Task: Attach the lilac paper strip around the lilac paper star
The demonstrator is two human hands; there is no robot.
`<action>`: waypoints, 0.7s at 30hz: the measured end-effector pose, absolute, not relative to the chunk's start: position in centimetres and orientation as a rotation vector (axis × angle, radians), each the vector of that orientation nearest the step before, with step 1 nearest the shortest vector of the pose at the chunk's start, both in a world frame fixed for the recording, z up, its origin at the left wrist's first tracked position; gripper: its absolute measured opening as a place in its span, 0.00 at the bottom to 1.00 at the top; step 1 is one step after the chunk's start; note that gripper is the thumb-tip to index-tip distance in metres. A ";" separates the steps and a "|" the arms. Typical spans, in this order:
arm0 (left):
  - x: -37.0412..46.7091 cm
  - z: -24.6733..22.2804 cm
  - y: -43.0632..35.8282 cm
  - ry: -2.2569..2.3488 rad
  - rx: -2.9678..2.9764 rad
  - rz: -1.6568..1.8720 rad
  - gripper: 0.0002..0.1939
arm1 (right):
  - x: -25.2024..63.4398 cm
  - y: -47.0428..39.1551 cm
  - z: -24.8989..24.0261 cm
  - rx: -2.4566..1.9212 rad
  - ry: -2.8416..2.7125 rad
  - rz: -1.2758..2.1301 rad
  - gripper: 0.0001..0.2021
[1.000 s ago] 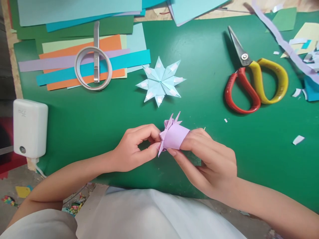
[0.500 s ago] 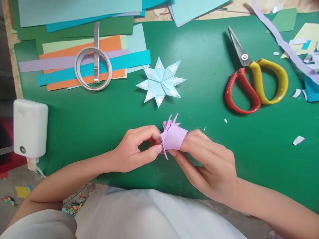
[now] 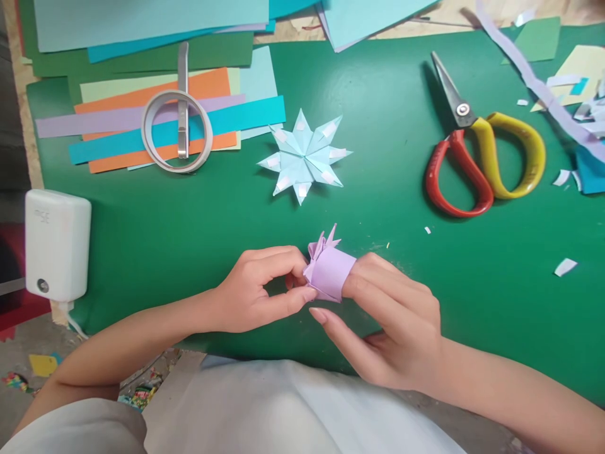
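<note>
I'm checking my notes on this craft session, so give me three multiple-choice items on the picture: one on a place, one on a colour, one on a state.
1. Where does the pale blue paper star lie?
A. Beyond the hands, on the green mat
B. Under the scissors
C. On the white box

2. What colours are the handles of the scissors?
A. Both blue
B. Red and yellow
C. Black and white

3. How is the lilac folded paper piece held?
A. Lying untouched on the mat
B. Pinched by the left hand, sleeved over a finger of the right hand
C. Clamped in the scissors

Answers: A, the star sits on the mat above the hands; B, one loop is red, the other yellow; B, left fingertips grip its pointed end while a right finger goes inside.
</note>
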State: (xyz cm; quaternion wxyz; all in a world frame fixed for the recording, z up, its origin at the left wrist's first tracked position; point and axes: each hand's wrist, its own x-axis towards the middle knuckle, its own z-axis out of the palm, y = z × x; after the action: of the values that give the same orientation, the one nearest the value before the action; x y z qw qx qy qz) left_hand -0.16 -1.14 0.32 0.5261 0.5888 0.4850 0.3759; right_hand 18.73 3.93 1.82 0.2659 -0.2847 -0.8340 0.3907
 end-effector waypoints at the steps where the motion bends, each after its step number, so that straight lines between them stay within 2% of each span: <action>1: -0.1 0.4 -1.2 1.173 1.424 0.897 0.07 | 18.7 4.0 1.8 -0.775 -2.264 1.037 0.03; 10: -0.2 0.4 -1.1 1.165 1.449 0.887 0.03 | 18.8 4.8 1.8 -0.779 -2.348 0.837 0.04; 21: -0.3 0.0 -0.9 1.110 1.493 0.970 0.08 | 19.2 5.0 1.9 -0.753 -2.318 1.020 0.03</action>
State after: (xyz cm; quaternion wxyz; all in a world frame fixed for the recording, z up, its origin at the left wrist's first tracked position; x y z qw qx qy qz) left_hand -0.33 -0.86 0.05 0.4983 0.6168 0.4588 0.4009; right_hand 19.21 5.01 1.92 0.2471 -0.2761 -0.8502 0.3739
